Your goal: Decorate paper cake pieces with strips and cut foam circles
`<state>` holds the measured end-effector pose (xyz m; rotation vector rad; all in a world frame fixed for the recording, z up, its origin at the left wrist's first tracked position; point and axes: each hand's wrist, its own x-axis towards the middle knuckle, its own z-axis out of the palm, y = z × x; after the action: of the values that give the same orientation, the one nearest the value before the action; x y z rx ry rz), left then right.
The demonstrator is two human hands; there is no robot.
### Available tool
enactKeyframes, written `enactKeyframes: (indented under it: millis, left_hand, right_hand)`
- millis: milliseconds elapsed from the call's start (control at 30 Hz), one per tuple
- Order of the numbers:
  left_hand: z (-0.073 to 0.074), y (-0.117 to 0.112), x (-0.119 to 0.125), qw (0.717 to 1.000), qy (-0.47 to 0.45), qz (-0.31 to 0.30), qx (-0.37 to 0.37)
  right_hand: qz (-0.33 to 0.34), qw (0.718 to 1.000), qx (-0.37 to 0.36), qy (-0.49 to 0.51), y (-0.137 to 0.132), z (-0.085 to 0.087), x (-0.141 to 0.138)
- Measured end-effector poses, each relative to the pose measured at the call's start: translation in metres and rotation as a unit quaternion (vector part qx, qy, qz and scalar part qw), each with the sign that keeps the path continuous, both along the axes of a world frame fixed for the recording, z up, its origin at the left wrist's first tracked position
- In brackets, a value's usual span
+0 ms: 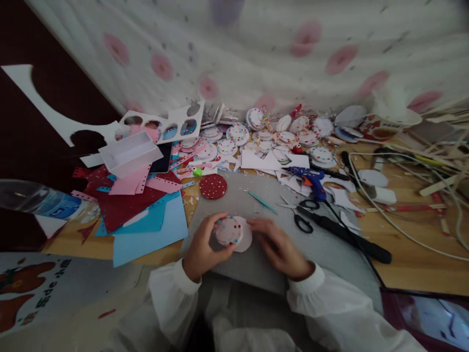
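Note:
My left hand [206,244] is closed around a small round disc [229,231] with red and blue pin heads around its edge. Partly behind that disc, to its right, a plain white paper circle [245,238] shows. At the circle's right edge is my right hand [280,247], fingers stretched out and apart; whether its fingertips touch the paper I cannot tell. Both hands are above a grey mat [252,269]. Beyond them lie a red dotted disc [213,187], a teal pen-like tool [263,201] and scissors [303,215].
Many pin-dotted discs [238,133] are heaped along the curtain. A blue glue gun [309,178] and a black-handled tool [348,237] lie right, by a white cable [381,205]. Coloured paper sheets [150,234], a white box [129,152] and a water bottle [47,201] are left.

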<state>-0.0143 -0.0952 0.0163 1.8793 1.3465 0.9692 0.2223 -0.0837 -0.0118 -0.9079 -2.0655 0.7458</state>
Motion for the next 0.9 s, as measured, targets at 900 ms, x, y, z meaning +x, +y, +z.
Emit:
enactKeyframes:
  millis: [900]
  left_hand:
    - [-0.024, 0.006, 0.006, 0.997, 0.032, -0.05, -0.045]
  right_hand:
    - [-0.027, 0.995, 0.015, -0.096, 0.005, -0.003, -0.004]
